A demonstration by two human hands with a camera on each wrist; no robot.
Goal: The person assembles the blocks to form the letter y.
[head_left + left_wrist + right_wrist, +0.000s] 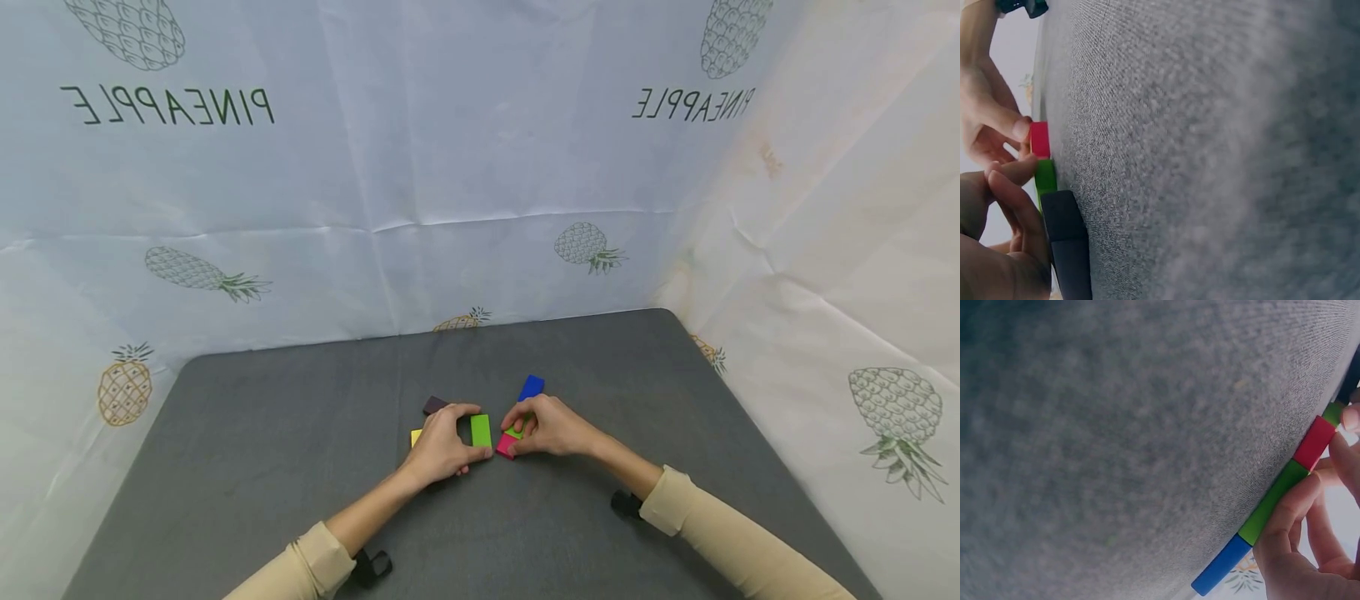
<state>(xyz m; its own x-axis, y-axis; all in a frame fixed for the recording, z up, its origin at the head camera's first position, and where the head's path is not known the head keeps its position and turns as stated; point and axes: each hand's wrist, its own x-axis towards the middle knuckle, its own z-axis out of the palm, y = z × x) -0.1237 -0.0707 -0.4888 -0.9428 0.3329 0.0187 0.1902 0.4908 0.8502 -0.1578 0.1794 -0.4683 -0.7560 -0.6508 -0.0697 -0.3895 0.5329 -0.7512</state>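
Near the middle of the table, my left hand (442, 442) holds a bright green block (481, 431) by its ends, thumb at the near end and index finger at the far end. My right hand (557, 427) pinches a pink-red block (506, 447) with curled fingers. Behind that block lies a second green block (1274, 503), partly covered by the fingers in the head view. A blue block (532, 387) continues the row beyond it. Beside the left hand lie a dark block (433, 405) and a mostly hidden yellow block (416, 437).
All the blocks lie on a dark grey table (285, 467) with rounded far corners. White curtains (480, 150) printed with pineapples hang behind it and along the sides. Black straps (372, 568) sit at both wrists. In the left wrist view, black blocks (1066, 215) stand close by the left hand.
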